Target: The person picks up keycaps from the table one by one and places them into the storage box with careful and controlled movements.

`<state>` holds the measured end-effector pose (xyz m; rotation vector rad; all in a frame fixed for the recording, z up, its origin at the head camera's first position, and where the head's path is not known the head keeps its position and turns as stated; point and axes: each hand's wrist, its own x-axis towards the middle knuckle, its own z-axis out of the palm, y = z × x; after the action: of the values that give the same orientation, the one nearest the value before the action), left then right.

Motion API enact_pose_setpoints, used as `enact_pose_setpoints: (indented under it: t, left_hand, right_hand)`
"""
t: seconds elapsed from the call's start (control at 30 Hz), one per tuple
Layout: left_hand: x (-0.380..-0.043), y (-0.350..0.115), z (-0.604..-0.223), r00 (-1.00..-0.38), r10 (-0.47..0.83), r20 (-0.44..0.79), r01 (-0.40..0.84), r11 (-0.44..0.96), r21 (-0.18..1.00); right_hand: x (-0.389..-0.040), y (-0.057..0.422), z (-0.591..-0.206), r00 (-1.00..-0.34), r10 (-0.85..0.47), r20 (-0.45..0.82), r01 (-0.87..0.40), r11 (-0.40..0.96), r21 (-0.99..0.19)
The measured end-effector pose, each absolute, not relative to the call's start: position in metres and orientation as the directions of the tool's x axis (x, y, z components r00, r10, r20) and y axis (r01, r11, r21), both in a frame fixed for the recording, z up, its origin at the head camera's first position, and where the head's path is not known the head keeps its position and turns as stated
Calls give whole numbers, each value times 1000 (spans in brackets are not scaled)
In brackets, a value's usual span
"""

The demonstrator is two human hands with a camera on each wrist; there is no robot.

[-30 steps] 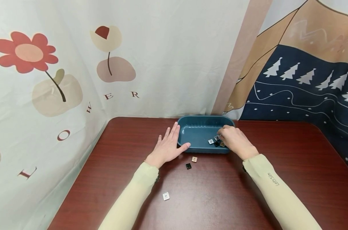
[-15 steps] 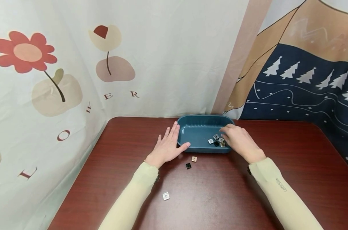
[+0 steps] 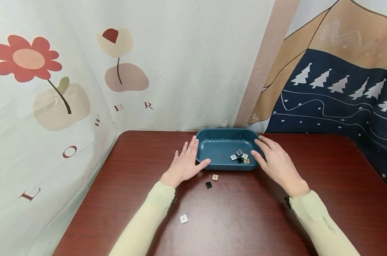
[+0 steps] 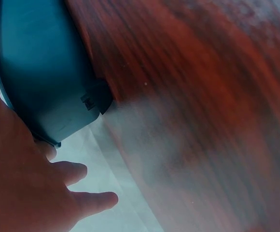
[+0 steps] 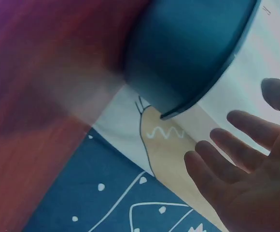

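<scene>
A teal oblong tray [image 3: 225, 166] stands at the back of the table. Inside its right front part lie several small square pieces [image 3: 239, 152], white, grey, black and tan, flat and close together. My left hand [image 3: 183, 164] rests at the tray's left end, fingers spread along the outside and thumb over the front rim. In the left wrist view, the tray's outer wall [image 4: 43, 67] shows beside that hand. At the right end, my right hand [image 3: 278, 161] is spread with nothing in it, its fingertips overlapping the rim. The right wrist view shows its straight fingers [image 5: 241, 150] below the tray.
Outside the tray, a tan square piece [image 3: 215, 177] and a black one [image 3: 208, 185] lie just in front of it. A white square piece [image 3: 183, 218] lies nearer, beside the left sleeve. Printed curtains [image 3: 180, 64] hang behind the dark red table [image 3: 238, 220].
The right hand let go of a light square piece in the tray, drew back to the right and spread its fingers at the tray's end. The left hand stayed in place.
</scene>
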<state>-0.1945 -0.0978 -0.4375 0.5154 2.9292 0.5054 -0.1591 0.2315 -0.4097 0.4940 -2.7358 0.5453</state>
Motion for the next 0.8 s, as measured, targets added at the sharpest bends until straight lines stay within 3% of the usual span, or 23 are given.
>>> enact_pose_setpoints:
  t: [0.43, 0.8]
  left_hand:
    - [-194, -97, -437, -936, 345, -61, 304, 886, 350]
    - [-194, -97, -438, -937, 343, -61, 301, 885, 355]
  right_hand:
    - [-153, 237, -419, -950, -288, 124, -311, 912, -266]
    - [-152, 233, -426, -957, -286, 45, -286, 914, -286]
